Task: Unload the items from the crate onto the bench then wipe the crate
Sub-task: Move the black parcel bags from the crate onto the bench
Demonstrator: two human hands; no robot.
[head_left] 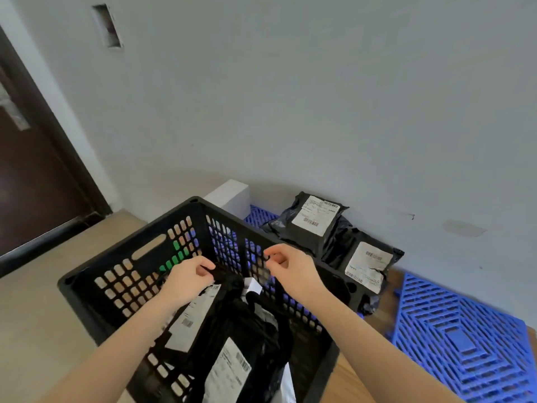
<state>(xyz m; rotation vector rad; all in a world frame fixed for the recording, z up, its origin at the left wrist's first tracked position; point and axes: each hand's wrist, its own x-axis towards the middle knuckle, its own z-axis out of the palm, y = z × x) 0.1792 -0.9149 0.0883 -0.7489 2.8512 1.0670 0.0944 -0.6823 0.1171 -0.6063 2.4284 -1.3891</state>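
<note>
Your left hand (187,276): fingers pinched on top edge of black parcel (232,324) inside crate (128,257). Your right hand (286,267): fingers curled narrow over crate, grip unclear. Beyond right fingertips: two parcels (334,237) lie outside crate, against wall (290,97).

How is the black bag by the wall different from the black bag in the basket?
The parcel by the wall is already out of the crate; the parcel in the crate is still inside. The first lies untouched; the second is pinched by the left hand. Both are black bags with white labels.
</note>
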